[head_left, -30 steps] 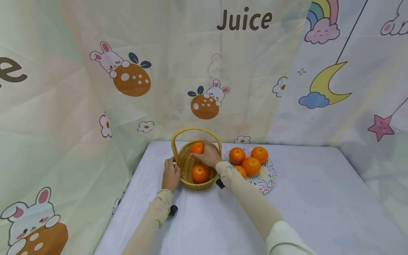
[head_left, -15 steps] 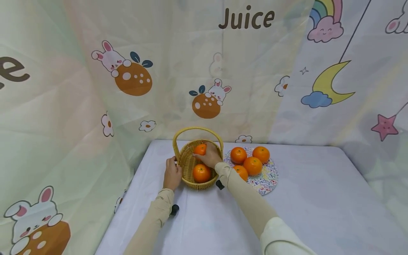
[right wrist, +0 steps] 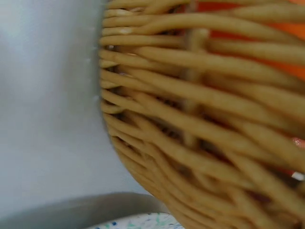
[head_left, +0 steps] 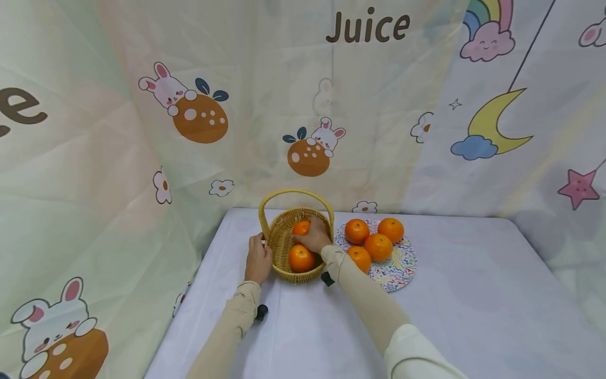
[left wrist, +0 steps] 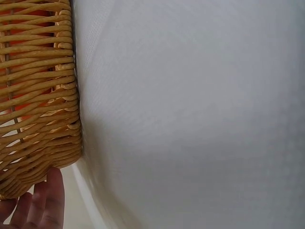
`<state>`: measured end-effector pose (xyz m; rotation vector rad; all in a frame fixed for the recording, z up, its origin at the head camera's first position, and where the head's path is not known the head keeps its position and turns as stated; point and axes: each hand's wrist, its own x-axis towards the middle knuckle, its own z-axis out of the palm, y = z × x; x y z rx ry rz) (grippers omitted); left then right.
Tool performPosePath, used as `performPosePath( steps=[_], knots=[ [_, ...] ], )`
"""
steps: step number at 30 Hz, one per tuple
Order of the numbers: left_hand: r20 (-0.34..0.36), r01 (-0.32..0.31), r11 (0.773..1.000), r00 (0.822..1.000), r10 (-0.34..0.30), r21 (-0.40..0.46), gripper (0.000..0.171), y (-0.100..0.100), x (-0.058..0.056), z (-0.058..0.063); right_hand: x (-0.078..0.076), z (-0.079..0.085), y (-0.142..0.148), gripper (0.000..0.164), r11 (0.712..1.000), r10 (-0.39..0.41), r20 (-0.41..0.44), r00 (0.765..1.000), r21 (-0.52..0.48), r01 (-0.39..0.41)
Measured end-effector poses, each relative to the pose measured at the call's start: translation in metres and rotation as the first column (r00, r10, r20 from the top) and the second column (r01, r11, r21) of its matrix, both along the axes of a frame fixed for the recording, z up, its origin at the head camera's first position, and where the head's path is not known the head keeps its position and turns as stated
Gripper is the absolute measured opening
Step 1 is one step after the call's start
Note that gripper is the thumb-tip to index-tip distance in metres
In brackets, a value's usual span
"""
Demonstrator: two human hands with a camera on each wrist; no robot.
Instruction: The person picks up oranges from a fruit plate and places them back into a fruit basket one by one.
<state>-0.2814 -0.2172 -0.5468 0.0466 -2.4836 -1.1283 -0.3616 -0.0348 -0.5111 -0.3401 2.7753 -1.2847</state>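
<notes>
A yellow wicker basket (head_left: 281, 237) with a tall arched handle stands on the table. My left hand (head_left: 258, 259) holds its left side by the foot of the handle; in the left wrist view those fingers (left wrist: 54, 195) lie against the weave. Inside the basket, my right hand (head_left: 316, 237) grips an orange (head_left: 301, 228) at the back, covering part of it. Another orange (head_left: 301, 258) lies nearer the front of the basket. The right wrist view has the basket's woven wall (right wrist: 162, 100) close up, orange colour showing through its gaps; the right hand is mostly hidden there.
Right of the basket lies a round speckled mat (head_left: 397, 268) bearing several oranges (head_left: 378, 247). A white cloth (head_left: 473, 295) covers the table. Printed fabric (head_left: 265, 105) hangs behind and at the sides.
My right hand has lowered slightly into the basket with the orange, bringing it closer to the front orange. The left hand stays at the basket's side. The whole view has shifted a little.
</notes>
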Motion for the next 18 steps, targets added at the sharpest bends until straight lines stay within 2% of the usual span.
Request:
performPosePath(
  steps=[11,18],
  knots=[
    [-0.036,-0.002,1.000,0.999,0.001,-0.017,0.038,0.003,0.000,0.003,0.000,0.003,0.003,0.081,1.000,-0.019,0.018,1.000,-0.014,0.020],
    [0.001,-0.005,1.000,1.000,0.006,-0.013,0.039,0.001,0.000,0.001,0.004,0.012,0.004,0.078,1.000,0.020,-0.029,0.999,-0.021,-0.021]
  ],
)
